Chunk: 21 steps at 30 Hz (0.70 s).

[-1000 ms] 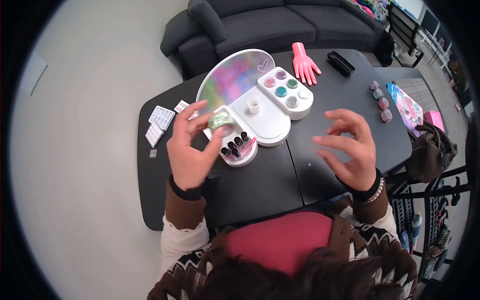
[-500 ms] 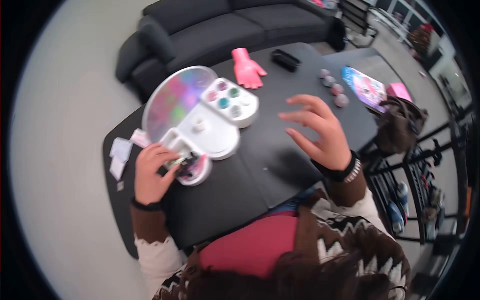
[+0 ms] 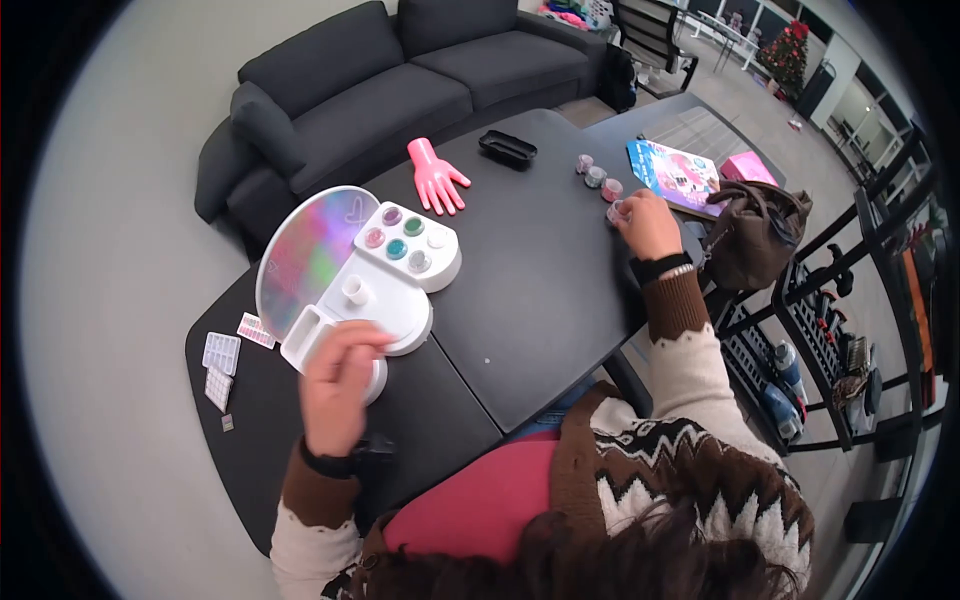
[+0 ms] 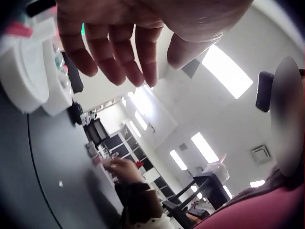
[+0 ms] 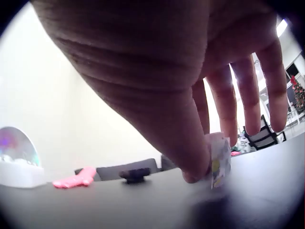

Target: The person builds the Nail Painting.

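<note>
At the right of the table, my right hand (image 3: 648,228) pinches a small clear jar (image 5: 220,164) between thumb and finger, low over the tabletop; its patterned label shows in the right wrist view. Three similar jars of glitter (image 3: 596,177) stand in a row just beyond. My left hand (image 3: 340,385) hovers over the front of the white nail-art station (image 3: 400,318), fingers loosely bent and holding nothing, as the left wrist view (image 4: 119,52) confirms. It covers most of the front tray. A white cup (image 3: 355,290) stands on the station, whose side block (image 3: 447,258) holds several coloured pots.
A pink model hand (image 3: 437,180) and a black case (image 3: 508,149) lie at the back. Beyond the jars are a printed box (image 3: 672,172), a pink box (image 3: 748,169) and a brown bag (image 3: 757,235). White trays (image 3: 220,352) lie far left, near a sticker sheet (image 3: 256,329).
My left hand set a green round item into the front tray, let go and lifted away. My right hand moved from mid-air to the jars and took hold of one. The head view turned right.
</note>
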### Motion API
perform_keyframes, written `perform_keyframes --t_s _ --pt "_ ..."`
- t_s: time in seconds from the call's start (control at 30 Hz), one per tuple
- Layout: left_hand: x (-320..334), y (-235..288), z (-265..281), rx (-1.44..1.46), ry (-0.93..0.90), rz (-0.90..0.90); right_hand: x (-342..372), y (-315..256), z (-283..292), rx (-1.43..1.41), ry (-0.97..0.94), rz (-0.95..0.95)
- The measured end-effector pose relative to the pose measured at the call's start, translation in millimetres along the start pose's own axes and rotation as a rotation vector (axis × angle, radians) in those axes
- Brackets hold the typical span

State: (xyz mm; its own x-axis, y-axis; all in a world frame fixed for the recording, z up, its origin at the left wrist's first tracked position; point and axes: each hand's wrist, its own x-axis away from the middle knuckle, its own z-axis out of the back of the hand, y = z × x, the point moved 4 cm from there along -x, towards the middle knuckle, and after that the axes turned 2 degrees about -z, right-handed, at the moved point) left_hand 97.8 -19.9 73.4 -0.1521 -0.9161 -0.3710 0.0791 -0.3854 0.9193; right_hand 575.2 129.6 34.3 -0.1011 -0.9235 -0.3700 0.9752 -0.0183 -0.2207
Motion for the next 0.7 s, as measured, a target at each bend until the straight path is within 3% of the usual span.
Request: perform_keyframes --t_s 0.03,0.1,0.13,0.3,0.47,0.7 --pt "-5.4 -0.8 -21.1 0.0 -0.092 -0.009 5.4 -10.7 2.1 -0.084 0.062 0.085" --pt "-10.0 -17.3 -49.8 0.09 -0.193 0.2 23.4 -65.1 27.6 -0.303 0.068 0.312" --pt "-11.3 -31.0 -61.4 0.162 -0.224 0.205 40.6 -100.2 43.7 -0.369 0.075 0.404" --pt "-10.1 -60.5 -82.8 0.408 -0.171 0.373 103.4 -215.3 65.9 -0.498 -0.004 0.818" --pt "-1.8 -78.6 -67.4 0.519 -0.004 0.392 118.5 -237.1 54.6 -0.443 -0.058 0.899" --pt "1.0 -83.6 -63.6 0.5 0.041 0.299 128.5 -241.6 47.8 -0.45 -0.141 0.904"
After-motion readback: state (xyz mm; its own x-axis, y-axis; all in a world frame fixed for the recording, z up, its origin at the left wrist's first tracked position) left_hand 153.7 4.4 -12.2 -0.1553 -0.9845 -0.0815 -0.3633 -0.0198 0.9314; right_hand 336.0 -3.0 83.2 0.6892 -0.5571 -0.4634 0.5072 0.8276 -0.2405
